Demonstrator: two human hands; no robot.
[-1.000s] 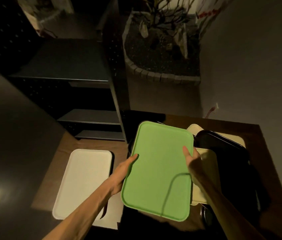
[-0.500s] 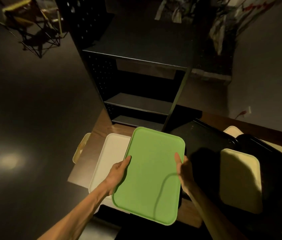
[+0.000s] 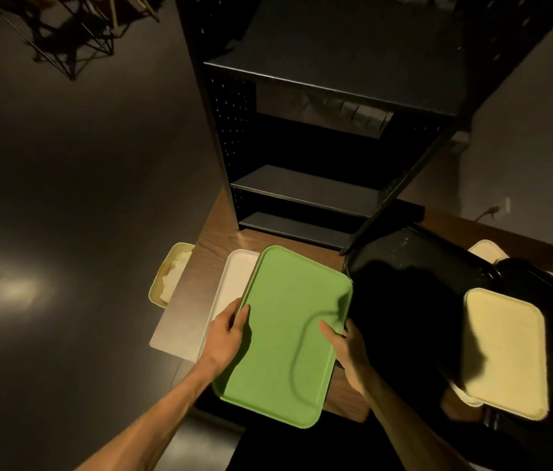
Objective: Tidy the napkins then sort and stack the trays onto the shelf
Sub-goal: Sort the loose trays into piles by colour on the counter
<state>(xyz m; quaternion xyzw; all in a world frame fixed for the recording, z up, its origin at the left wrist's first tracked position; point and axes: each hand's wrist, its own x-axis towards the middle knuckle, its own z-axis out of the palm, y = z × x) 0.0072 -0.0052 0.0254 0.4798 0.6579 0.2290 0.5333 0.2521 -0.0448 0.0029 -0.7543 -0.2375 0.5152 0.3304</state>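
Dim table [image 3: 224, 229], green tray [image 3: 285, 334] in hands [image 3: 227, 331]

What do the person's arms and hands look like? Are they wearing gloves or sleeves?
No gloves and no sleeves show. Both forearms are bare from the bottom edge of the picture up to the hands. The left hand and the right hand have nothing on them: no rings, watch or bracelet that I can see in this dim light. The arms look slim.
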